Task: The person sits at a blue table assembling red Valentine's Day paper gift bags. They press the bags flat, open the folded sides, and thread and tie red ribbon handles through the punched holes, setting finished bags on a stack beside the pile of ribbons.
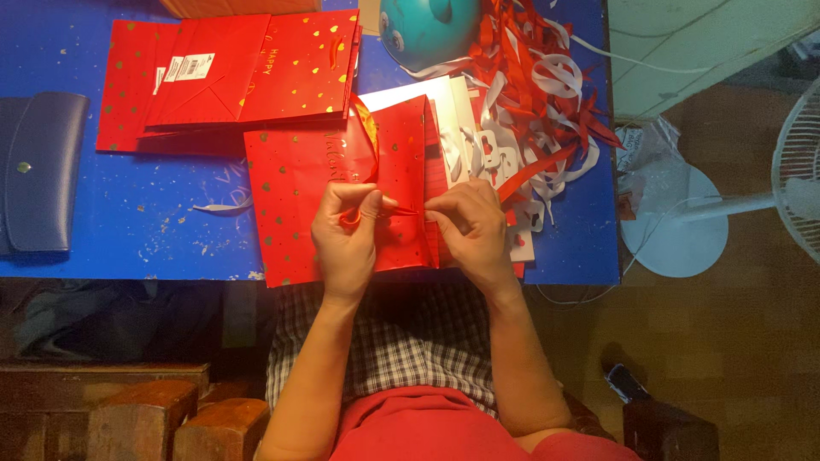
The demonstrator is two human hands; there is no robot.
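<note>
Count, head view: two hands in frame, both the person's own. Red gift bags: one under the hands, plus a flat stack at upper left that appeared to hold two, though overlap made the number uncertain. One dark blue wallet [38,175], one teal ball [427,30], one tangled heap of red and white ribbons [538,94], one white standing fan [752,205] on the floor off the table's right edge.

The red gift bag [342,196] lay flat on the blue table [128,222], at its near edge, directly in front of the person. It was glossy red, scattered with small gold dots, with gold lettering near its top and a red ribbon handle looping up at the upper middle. A narrower red panel overlapped its right part, with white sheets [448,119] showing behind it.

The left hand [346,226] rested on the bag, thumb and forefinger closed in a pinch on a thin red ribbon [408,210]. The right hand [470,222] was likewise pinched tight on the other end of that same short strip, remaining fingers curled. The strip ran level between the two pinches, just above the bag's surface.

The stack of red bags [222,77] lay flat, apart from the hands; it bore a white label.
</note>
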